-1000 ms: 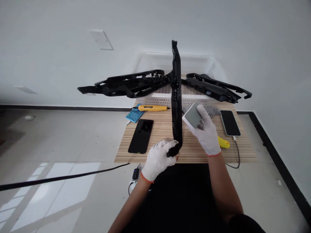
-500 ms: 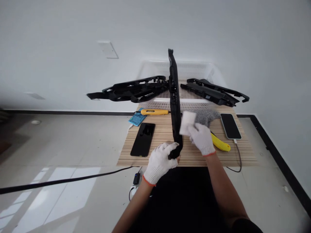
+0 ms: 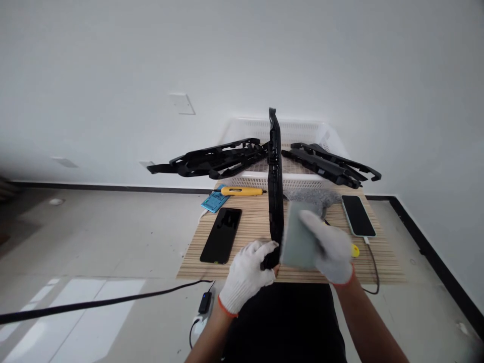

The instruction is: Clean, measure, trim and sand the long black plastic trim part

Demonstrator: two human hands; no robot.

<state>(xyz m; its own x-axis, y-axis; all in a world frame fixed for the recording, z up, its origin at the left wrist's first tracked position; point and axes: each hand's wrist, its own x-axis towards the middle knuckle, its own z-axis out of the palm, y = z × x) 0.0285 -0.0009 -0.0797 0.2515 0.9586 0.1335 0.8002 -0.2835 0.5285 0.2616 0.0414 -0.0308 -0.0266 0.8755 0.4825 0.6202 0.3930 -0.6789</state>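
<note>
My left hand, in a white knit glove with an orange cuff, is closed round the near end of a long black plastic trim strip. The strip points away from me, its far end over the white basket. Smeared by motion, my gloved right hand grips a flat grey-green sheet by its right side. The sheet is close beside the strip's right edge; whether the two touch I cannot tell. Behind the right hand, a yellow-handled tool is mostly hidden.
A white plastic basket at the back carries black trim pieces on its left and right. On the striped table lie a black phone, a cabled phone, a yellow-handled tool, a blue card-like item and grey cloth.
My right hand has swung nearer to me and turned the sheet, so a larger grey-green face shows instead of a whitish one. My left hand keeps its hold; the whole view has shifted down.
</note>
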